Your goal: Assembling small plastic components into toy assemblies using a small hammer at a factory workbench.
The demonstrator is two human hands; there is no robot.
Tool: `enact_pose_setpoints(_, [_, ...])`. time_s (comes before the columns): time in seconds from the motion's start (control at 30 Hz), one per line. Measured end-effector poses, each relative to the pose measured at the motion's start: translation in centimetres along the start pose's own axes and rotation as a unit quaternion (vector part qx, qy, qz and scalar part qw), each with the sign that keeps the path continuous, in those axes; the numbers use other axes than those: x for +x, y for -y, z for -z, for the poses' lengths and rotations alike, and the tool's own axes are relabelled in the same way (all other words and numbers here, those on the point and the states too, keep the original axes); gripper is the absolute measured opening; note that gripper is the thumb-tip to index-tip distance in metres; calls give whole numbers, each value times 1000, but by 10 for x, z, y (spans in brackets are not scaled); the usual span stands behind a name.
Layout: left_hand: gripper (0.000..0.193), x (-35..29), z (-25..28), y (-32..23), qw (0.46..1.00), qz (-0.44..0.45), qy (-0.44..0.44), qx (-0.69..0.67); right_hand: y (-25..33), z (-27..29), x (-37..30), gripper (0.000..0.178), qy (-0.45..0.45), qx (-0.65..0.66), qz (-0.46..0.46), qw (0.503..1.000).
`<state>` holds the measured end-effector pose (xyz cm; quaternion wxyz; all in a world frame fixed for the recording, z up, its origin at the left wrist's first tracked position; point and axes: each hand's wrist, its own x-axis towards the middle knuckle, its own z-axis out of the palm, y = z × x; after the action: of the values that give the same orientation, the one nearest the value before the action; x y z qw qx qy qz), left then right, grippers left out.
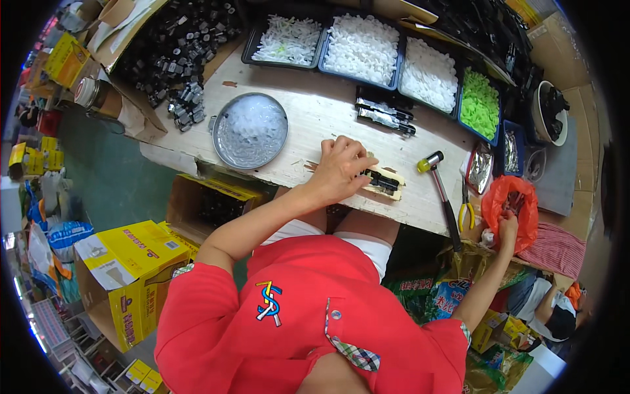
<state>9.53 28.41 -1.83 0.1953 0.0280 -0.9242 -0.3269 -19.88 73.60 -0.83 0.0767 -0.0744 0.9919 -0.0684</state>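
My left hand [340,169] bends over a cream-coloured holder on the near edge of the bench, its fingers curled onto a long black part [384,181] lying in that holder. Part of the holder and the part is hidden under the hand. To the right, my right hand [508,228] reaches into an open red plastic bag [493,209]. Small shiny pieces [517,201] show inside the bag. The fingertips of this hand are hard to make out among them. Between the two hands lies a hammer [441,185] with a dark grip and a yellow-and-black head.
Yellow-handled pliers [466,215] lie beside the bag. A round metal dish [220,134] holds clear pieces. Along the back stand trays of white parts [361,49] and green parts [479,104]. Black assemblies [384,111] lie mid-bench. A yellow carton [141,253] stands lower left.
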Motion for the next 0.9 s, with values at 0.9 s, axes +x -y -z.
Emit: enact_pose_setpoints(0.9, [17, 81, 162, 139, 888, 216, -205, -350, 10, -4, 35, 31, -64, -79, -5, 995])
